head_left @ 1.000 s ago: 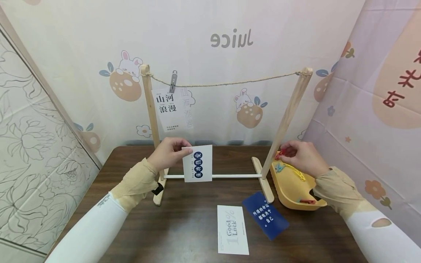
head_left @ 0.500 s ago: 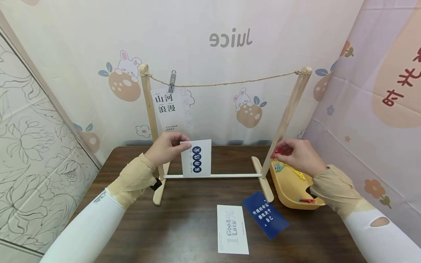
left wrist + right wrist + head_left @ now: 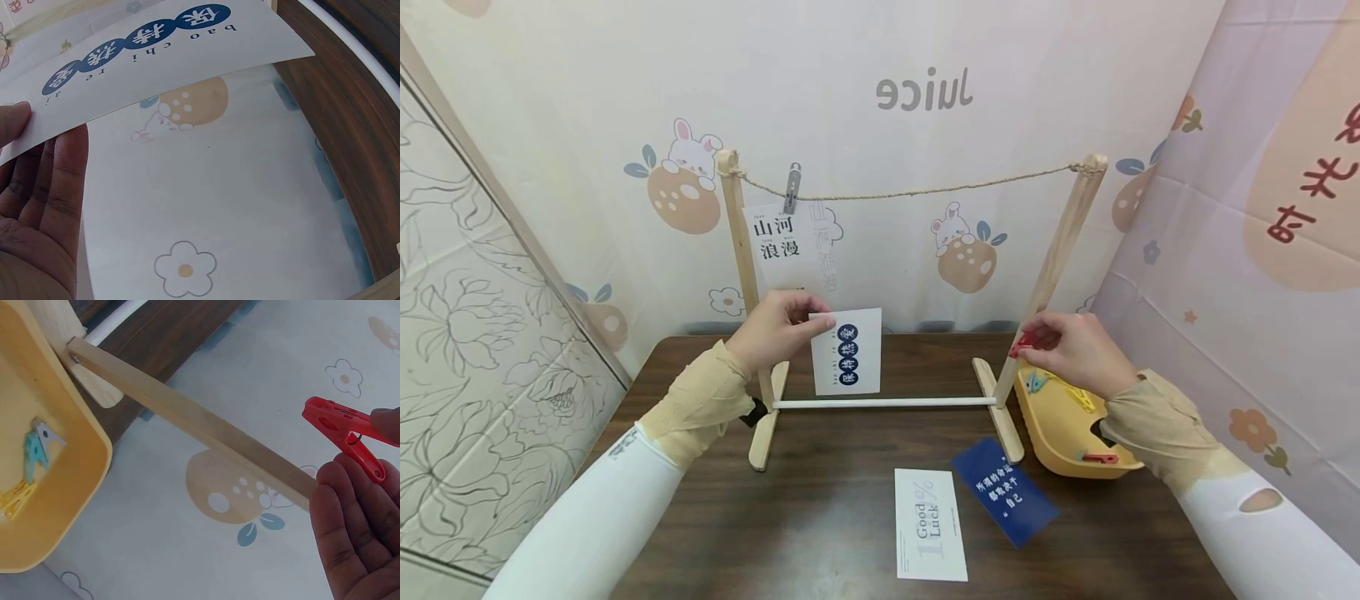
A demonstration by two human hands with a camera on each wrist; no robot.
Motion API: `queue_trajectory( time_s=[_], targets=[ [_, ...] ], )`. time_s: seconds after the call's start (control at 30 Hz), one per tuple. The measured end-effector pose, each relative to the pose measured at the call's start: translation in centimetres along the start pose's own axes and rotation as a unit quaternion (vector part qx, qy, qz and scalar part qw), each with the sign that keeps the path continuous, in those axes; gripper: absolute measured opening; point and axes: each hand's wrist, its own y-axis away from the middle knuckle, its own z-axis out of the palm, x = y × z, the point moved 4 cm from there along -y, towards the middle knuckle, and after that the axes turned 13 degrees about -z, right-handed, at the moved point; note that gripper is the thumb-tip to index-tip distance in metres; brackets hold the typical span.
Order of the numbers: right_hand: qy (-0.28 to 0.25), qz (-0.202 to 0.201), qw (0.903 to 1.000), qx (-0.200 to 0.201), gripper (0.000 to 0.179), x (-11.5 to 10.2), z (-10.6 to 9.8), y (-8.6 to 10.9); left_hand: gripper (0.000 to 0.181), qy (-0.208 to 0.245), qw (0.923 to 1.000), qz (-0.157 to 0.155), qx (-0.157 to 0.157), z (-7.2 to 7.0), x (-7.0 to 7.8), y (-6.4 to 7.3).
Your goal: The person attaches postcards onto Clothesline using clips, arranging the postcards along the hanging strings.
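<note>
My left hand [image 3: 781, 327] pinches a white card [image 3: 857, 358] with blue circles by its upper left corner, thumb in front. That card hangs in the air just above the white bar of a wooden stand. In my right hand [image 3: 1078, 350] a red clothespin [image 3: 340, 428] is pinched between thumb and fingers, beside the stand's right post [image 3: 1060, 250]. Across the top of the stand runs a twine line [image 3: 917, 193]. Near its left end a grey clothespin [image 3: 792, 190] holds another white card [image 3: 781, 250], whose lower part is partly hidden by my left hand.
A yellow basket [image 3: 1052, 446] with several clothespins stands right of the stand. On the brown table [image 3: 760, 533] lie a white "Good Luck" card [image 3: 931, 525] and a blue card [image 3: 1006, 492]. Printed curtains hang behind.
My left hand has risen slightly with the white card, which now clears the white bar. My right hand has moved left and a little up from over the basket with the red clothespin.
</note>
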Motion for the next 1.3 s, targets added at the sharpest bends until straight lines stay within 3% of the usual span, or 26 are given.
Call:
queue_trajectory(
  time_s=[0.63, 0.97, 1.3],
  targets=[
    [-0.014, 0.001, 0.9999, -0.008, 0.019, -1.8, -0.8, -1.4, 0.012, 0.005, 0.9997, 0.023, 0.011, -1.4, 1.9, -0.6],
    [-0.012, -0.009, 0.9999, -0.003, 0.018, -2.8, -1.0, -2.2, 0.012, 0.009, 0.998, 0.061, 0.015, -1.8, 3.1, -0.8],
    [-0.01, -0.022, 0.9997, 0.002, 0.017, -3.6, -1.3, -3.1, 0.015, -0.008, 0.9987, 0.045, 0.025, -2.4, 4.1, -1.1]
  ],
)
